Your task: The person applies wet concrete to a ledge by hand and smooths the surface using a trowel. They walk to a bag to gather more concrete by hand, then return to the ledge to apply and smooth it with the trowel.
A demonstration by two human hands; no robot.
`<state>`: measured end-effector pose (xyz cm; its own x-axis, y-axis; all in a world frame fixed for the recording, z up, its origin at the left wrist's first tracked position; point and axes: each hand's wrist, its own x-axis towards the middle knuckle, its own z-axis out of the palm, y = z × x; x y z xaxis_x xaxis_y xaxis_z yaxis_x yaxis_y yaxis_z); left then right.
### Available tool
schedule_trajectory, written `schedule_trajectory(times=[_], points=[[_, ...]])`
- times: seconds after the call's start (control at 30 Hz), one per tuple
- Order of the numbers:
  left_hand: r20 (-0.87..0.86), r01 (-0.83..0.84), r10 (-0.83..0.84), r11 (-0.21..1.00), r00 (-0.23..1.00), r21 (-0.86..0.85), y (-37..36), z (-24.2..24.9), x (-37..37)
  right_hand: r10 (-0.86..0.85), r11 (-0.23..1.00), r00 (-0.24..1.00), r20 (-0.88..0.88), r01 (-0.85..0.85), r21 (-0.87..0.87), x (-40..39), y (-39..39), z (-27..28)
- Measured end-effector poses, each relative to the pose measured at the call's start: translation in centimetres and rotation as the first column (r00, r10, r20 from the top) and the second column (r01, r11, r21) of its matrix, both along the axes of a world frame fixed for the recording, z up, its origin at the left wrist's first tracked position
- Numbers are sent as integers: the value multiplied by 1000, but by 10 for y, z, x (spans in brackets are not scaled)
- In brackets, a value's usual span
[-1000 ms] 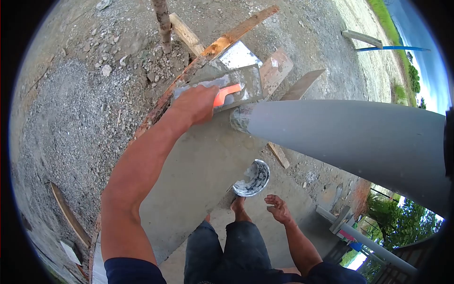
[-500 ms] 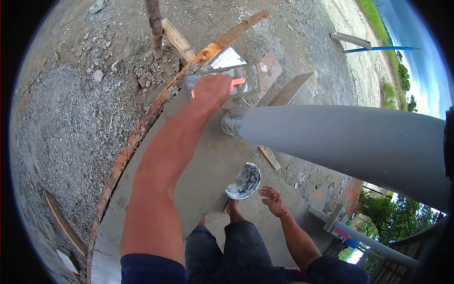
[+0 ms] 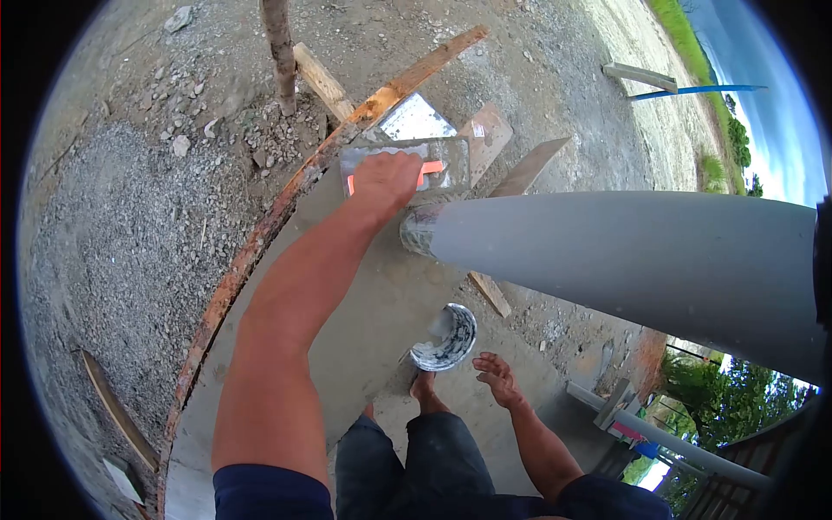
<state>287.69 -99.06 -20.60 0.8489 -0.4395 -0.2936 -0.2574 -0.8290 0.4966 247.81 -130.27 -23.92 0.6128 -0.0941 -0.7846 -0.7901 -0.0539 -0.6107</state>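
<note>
My left hand [image 3: 387,179] is wrapped round the orange handle of a rectangular finishing trowel [image 3: 454,154]. The trowel's blade lies over the grey concrete surface [image 3: 373,290], between the wooden edge board [image 3: 238,273] and the foot of a round grey column [image 3: 607,251]. My right hand [image 3: 497,380] hangs empty, fingers apart and a little bent, just right of a cement-smeared bucket [image 3: 466,338]. That bucket stands in front of my bare feet, with some grey material inside.
Beyond the trowel lie a pale flat board [image 3: 418,118] and wooden planks [image 3: 530,166]. An upright wooden stake [image 3: 279,56] stands outside the edge board, among gravel [image 3: 130,234]. The column reaches across the right side. A short wood piece [image 3: 490,294] lies below it.
The trowel has swung slightly, its right end coming nearer to me, and more of the pale board shows behind it. My right hand stays open beside the bucket.
</note>
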Motion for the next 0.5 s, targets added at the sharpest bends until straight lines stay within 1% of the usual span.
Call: schedule_trajectory(times=[0.1,0.2,0.27,0.3,0.4,0.5], points=[[126,-43,53,996,991,-77,-5,7,18,-18,1000,1000,25,18,-23,8,-8,12],[76,-13,12,1000,997,17,24,32,-7,-69,996,997,-21,67,-67,-5,-23,24],[-12,-77,78,995,997,69,32,32,-36,-106,992,993,-43,103,-66,-16,-27,18],[-51,-116,121,988,991,98,35,30,-45,-121,992,991,-49,118,-54,-22,-28,11],[-83,-176,184,980,979,91,26,-6,-59,-112,993,991,-68,109,-37,-29,-30,-1],[-106,-172,181,981,978,86,20,-3,-48,-114,993,990,-78,113,-17,-29,-28,-6]])
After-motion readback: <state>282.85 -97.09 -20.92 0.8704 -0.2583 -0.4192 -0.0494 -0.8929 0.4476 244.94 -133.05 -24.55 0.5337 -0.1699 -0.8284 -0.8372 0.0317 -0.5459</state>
